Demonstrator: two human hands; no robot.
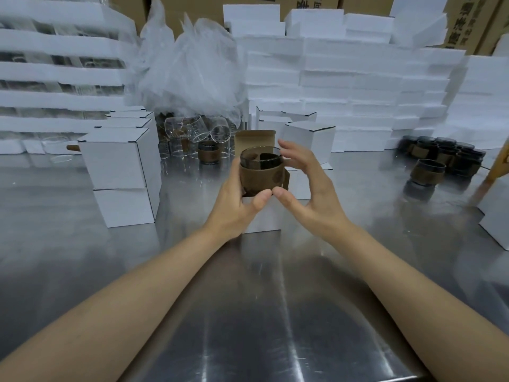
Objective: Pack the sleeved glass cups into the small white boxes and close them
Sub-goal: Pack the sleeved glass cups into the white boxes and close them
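Left hand (237, 205): is gripping brown-sleeved dark glass cup (261, 172) at open small white cardboard box (264, 219), frame centre.
Right hand (311, 188): is hovering released beside cup.

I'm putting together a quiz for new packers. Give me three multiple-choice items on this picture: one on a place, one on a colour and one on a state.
1. Where on the steel table does the cluster of spare sleeved cups stand?
A. far left
B. far right
C. at the near edge

2. What colour is the sleeve on the cup held in the left hand?
A. brown
B. white
C. red

3. In what state is the small white box under that cup?
A. taped shut
B. crushed flat
C. open

Answers:
1 B: the dark cups huddle together on the right side of the table.
2 A: a brown band wraps the glass.
3 C: the box's lid flap stands up behind the cup.
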